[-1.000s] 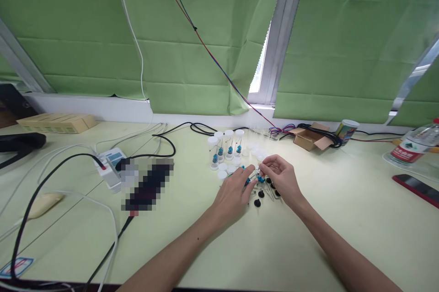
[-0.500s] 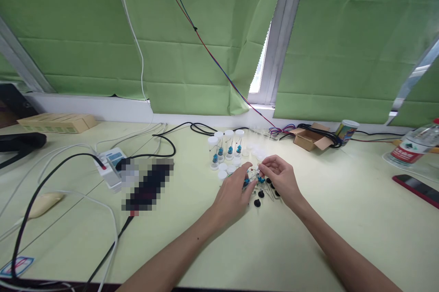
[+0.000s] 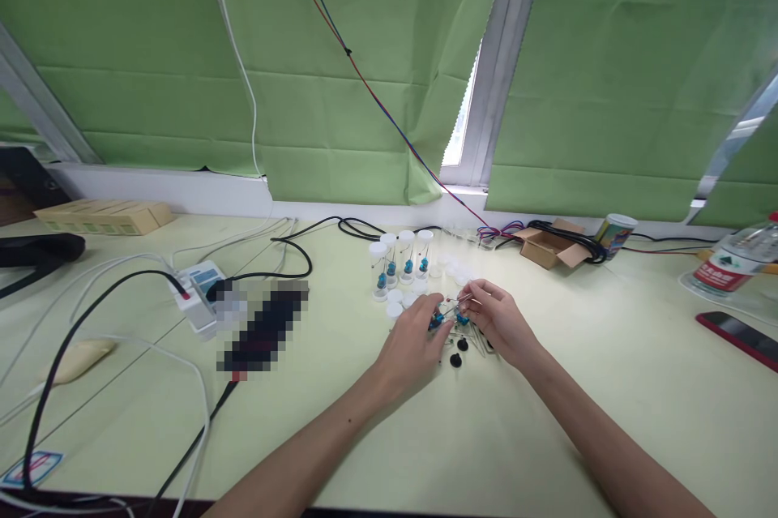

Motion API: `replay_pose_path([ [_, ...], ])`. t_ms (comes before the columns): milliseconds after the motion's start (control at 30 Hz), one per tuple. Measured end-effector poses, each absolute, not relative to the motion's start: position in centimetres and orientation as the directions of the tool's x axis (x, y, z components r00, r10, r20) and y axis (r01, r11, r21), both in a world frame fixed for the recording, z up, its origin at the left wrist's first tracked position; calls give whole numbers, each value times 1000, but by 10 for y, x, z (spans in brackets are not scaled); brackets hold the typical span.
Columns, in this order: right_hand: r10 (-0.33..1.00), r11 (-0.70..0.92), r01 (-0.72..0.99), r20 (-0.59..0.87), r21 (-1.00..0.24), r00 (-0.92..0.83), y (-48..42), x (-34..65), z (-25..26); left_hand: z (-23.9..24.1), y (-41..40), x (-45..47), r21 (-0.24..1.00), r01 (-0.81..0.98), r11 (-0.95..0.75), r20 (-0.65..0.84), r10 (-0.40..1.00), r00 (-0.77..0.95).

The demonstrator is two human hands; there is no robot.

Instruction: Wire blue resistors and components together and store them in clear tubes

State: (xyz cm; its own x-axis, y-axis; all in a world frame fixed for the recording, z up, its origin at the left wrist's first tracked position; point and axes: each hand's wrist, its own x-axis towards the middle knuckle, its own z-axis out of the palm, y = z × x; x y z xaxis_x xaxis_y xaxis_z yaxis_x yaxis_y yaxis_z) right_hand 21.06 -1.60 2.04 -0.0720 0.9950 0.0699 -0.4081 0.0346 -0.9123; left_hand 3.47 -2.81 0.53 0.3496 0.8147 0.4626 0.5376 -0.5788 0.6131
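My left hand (image 3: 416, 337) curls over the small parts, thumb and index finger closed around a small blue part (image 3: 436, 321). Beside it, my right hand (image 3: 498, 319) pinches a thin metal rod (image 3: 464, 297) that points toward the left fingers. Under and between the hands lie more blue pieces (image 3: 463, 319), bent metal rods and black round pieces (image 3: 455, 360); my fingers partly cover this pile. Just behind stand several clear vials (image 3: 408, 265) with white caps, each with a blue part and thin rod inside. Loose white caps (image 3: 395, 310) lie flat near the left hand.
Black cables and an open cardboard box (image 3: 550, 246) lie along the back, with a printed can (image 3: 615, 234) beside it. At right are a water bottle (image 3: 733, 263) and a phone (image 3: 738, 336). A power strip (image 3: 198, 299) and looping cords occupy the left.
My right hand has turned slightly and its fingers now hold the rod nearer the left fingertips. The blue part in my left hand shows more clearly. The vials stay put.
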Motion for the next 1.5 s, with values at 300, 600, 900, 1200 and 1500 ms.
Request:
replay_pose_path([
  [300,992,-27,-376,21,-926,-123,-19,211,25,9,-26,32,614,543,-574,463,818,341],
  [600,951,-100,-375,23,-922,-309,-19,210,22,10,-27,33,623,517,-587,475,809,346],
  [900,930,-98,-344,37,-934,-364,-23,212,26,6,-30,34,636,460,-620,501,785,365],
  [1200,929,-68,-328,60,-942,-365,-24,212,26,5,-30,33,641,451,-622,501,783,368],
  [1500,935,-63,-356,70,-933,-348,-24,210,24,6,-30,33,638,463,-615,489,788,374],
])
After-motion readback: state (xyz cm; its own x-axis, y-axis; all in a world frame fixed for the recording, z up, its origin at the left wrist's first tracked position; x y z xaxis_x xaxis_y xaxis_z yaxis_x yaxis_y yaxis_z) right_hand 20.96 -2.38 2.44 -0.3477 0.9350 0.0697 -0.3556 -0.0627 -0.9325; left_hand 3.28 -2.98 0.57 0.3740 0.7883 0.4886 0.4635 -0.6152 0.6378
